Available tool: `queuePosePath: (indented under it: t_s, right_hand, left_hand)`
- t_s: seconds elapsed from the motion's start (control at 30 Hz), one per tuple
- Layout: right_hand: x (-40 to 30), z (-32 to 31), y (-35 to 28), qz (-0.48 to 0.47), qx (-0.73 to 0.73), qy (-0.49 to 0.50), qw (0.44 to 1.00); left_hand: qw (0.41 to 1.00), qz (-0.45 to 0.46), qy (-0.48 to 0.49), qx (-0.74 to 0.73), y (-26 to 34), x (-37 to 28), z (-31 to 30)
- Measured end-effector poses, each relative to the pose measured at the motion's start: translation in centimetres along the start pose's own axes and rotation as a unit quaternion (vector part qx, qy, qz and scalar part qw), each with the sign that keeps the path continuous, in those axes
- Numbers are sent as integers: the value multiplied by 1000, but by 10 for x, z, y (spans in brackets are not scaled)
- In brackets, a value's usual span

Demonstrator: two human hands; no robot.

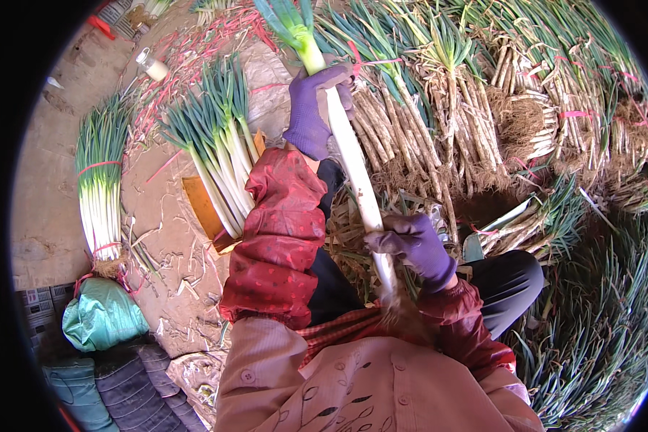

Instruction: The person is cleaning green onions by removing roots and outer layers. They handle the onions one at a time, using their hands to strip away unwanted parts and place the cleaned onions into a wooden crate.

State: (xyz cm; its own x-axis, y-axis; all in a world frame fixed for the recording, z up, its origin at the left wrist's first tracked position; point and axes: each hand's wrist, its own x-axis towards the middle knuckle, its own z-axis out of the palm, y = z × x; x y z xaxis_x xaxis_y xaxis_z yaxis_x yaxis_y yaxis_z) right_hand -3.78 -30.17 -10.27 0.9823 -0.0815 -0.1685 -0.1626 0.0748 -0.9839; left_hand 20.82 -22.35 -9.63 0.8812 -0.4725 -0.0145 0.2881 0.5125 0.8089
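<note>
A long, peeled white-stemmed scallion (351, 154) slants across in front of me, its green leaves at the top and its brown roots near my lap. My left hand (316, 105), in a purple knit glove, is wrapped around the upper stem just below the leaves. Lower down, my gloved right hand (410, 245) grips the stem a little above the roots. Left of my sleeve, several clean scallions (224, 167) lean together in an orange-brown holder (201, 202).
A tied bundle of clean scallions (100, 183) lies at the left above a green bag (103, 316). Unpeeled scallions with soil (426, 129) fill the upper right, and more leaves (594, 324) cover the lower right. Pink ties (178, 75) and a bottle (152, 66) lie farther off.
</note>
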Motion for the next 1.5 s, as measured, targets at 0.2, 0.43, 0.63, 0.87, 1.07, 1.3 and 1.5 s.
queuePosePath:
  t_s: [0.2,0.43,0.63,0.87,1.07,1.3,1.5]
  right_hand:
    - [-10,-12,48,-97,104,30,989]
    - [-21,7,-9,-145,-133,121,973]
    - [-63,-1,-24,-121,-314,81,938]
    - [-148,-33,-6,-91,-500,-62,859]
    - [-74,-36,0,-16,-134,136,982]
    - [-47,-10,41,2,173,-159,972]
    - [-176,-16,55,27,-5,145,989]
  left_hand:
    - [998,4,-19,-55,-5,11,-11]
    - [999,13,40,-27,5,6,-9]
    - [999,30,37,-9,16,17,-29]
    - [991,77,71,88,21,29,-62]
    - [998,35,43,24,16,31,-50]
    - [996,34,55,55,7,50,-71]
    - [988,3,131,85,32,50,-115]
